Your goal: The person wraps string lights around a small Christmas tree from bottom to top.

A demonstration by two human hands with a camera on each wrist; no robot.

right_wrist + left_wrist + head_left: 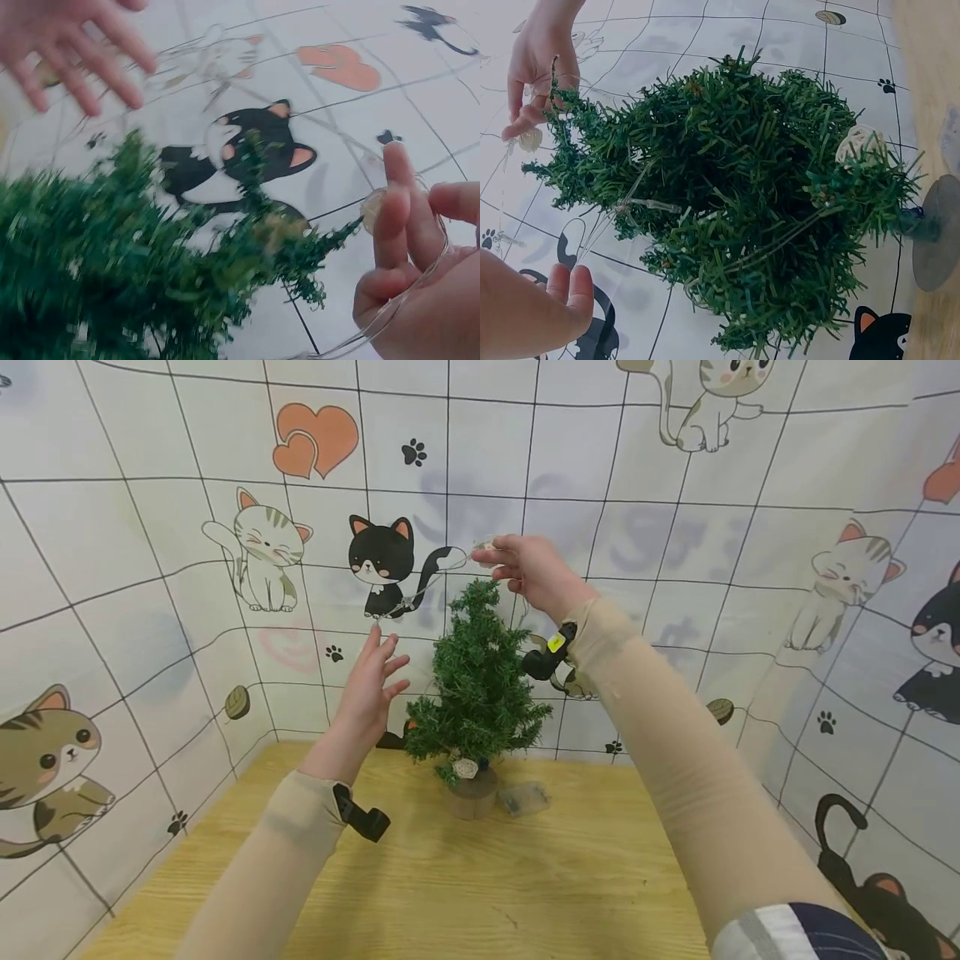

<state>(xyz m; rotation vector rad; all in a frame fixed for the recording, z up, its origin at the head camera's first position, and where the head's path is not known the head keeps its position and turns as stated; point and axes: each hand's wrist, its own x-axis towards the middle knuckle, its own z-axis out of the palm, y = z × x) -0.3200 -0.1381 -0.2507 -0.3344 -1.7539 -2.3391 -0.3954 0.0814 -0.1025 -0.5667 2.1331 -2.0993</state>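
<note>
A small artificial Christmas tree [480, 685] stands on a round wooden base [471, 800]. My right hand [528, 568], just above and right of the treetop, holds a thin clear string of lights. In the right wrist view, its wire [390, 311] crosses the palm, with a pale woven ball [372, 210] at the fingers. My left hand [365, 693] is left of the tree, its fingers spread, and the string slants down toward its index fingertip. Strands also cross the branches in the left wrist view. A white woven ball [465, 768] sits low on the tree.
A clear plastic box [525, 798] lies beside the base on the light wooden table [480, 893]. Close behind the tree hangs a white gridded cloth [495, 452] printed with cats, and it continues along both sides.
</note>
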